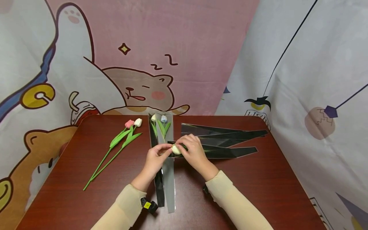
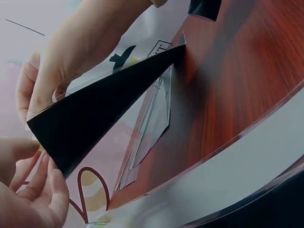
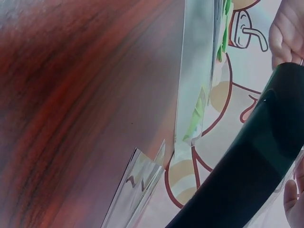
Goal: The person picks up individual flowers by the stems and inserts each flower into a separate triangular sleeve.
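A cream tulip head [image 1: 176, 149] shows at the wide mouth of a black-and-clear flower sleeve [image 1: 221, 152], which points right. With thumb and fingertips, my left hand [image 1: 153, 159] pinches the tulip at this mouth. My right hand [image 1: 195, 152] grips the sleeve's edge beside the flower, its thumb near the petals. The left wrist view shows the sleeve's dark side [image 2: 104, 104] between both hands; the tulip's stem is hidden. Under my left hand lies another sleeve [image 1: 169, 188], holding a cream tulip [image 1: 153, 118] and a bluish tulip [image 1: 164, 118].
Left on the brown table [image 1: 66, 159] lie a pink tulip [image 1: 129, 123] and a white tulip [image 1: 138, 122] with crossing stems. More black sleeves [image 1: 218, 135] lie at the right, behind the held one. A cartoon-printed cloth [image 1: 195, 48] hangs beyond the table's back edge.
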Tool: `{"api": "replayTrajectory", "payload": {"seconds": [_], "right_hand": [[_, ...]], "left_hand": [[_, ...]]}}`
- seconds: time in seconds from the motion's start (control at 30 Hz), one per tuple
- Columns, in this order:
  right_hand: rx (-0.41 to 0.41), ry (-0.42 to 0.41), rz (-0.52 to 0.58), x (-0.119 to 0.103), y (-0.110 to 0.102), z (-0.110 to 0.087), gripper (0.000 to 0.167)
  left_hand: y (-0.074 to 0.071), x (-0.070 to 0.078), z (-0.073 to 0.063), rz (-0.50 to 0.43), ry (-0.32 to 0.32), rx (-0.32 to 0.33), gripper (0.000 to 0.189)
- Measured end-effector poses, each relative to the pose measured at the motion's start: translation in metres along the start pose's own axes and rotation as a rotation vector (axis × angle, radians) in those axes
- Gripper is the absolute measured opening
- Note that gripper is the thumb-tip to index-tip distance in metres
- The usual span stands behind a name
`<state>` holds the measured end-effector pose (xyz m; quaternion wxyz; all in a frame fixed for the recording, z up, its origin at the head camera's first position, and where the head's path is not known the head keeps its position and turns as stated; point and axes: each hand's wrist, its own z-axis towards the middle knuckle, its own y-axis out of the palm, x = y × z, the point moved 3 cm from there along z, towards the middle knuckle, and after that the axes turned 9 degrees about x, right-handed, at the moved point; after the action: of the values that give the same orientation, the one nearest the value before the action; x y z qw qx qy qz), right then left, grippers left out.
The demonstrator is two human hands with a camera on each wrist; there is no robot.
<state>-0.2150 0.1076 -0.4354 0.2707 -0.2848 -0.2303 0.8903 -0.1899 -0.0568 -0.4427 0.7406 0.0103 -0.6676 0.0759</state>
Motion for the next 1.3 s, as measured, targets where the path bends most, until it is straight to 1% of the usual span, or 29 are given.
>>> {"api": "replayTrajectory", "payload": {"seconds": [0.13,0.2,0.27,0.37,0.5,0.67,0.73,0.8,0.9,0.97,1.03,1.07,1.13,1.3], "right_hand": [[-0.007,0.007,0.002,0.000,0.000,0.000,0.006],[-0.012,0.010,0.005,0.000,0.000,0.000,0.006],[-0.014,0.012,0.002,0.001,0.000,-0.001,0.007],[-0.006,0.013,-0.006,0.002,-0.001,-0.001,0.007],[0.014,0.025,-0.008,0.004,-0.003,0.000,0.006],[0.023,0.042,0.002,0.005,-0.005,0.001,0.006],[0.037,0.042,0.006,0.005,-0.006,0.003,0.006],[0.055,0.041,0.009,0.005,-0.007,0.004,0.006],[0.083,0.043,0.009,0.005,-0.009,0.005,0.006],[0.090,0.048,0.008,0.005,-0.010,0.006,0.006],[0.090,0.049,0.012,0.004,-0.010,0.006,0.006],[0.087,0.049,0.016,0.003,-0.010,0.006,0.006],[0.075,0.047,0.021,0.001,-0.010,0.006,0.006],[0.059,0.049,0.021,0.000,-0.010,0.005,0.008]], "left_hand": [[0.003,-0.012,0.004,0.111,0.072,0.003,0.017],[0.004,-0.017,0.006,0.142,0.093,0.007,0.016],[0.003,-0.020,0.006,0.171,0.109,0.012,0.016],[0.001,-0.022,0.006,0.197,0.113,0.016,0.016],[-0.004,-0.024,0.006,0.208,0.083,0.032,0.017],[-0.011,-0.029,0.005,0.195,0.027,0.085,0.015],[-0.013,-0.030,0.004,0.202,0.009,0.104,0.013],[-0.014,-0.029,0.002,0.226,-0.025,0.118,0.015],[-0.014,-0.028,-0.003,0.262,-0.086,0.101,0.026],[-0.011,-0.026,-0.006,0.263,-0.123,0.062,0.031],[-0.007,-0.024,-0.007,0.247,-0.132,0.021,0.033],[-0.005,-0.023,-0.007,0.232,-0.127,0.007,0.033],[-0.001,-0.021,-0.006,0.197,-0.099,0.000,0.030],[0.003,-0.015,-0.001,0.177,0.013,0.067,0.016]]}}
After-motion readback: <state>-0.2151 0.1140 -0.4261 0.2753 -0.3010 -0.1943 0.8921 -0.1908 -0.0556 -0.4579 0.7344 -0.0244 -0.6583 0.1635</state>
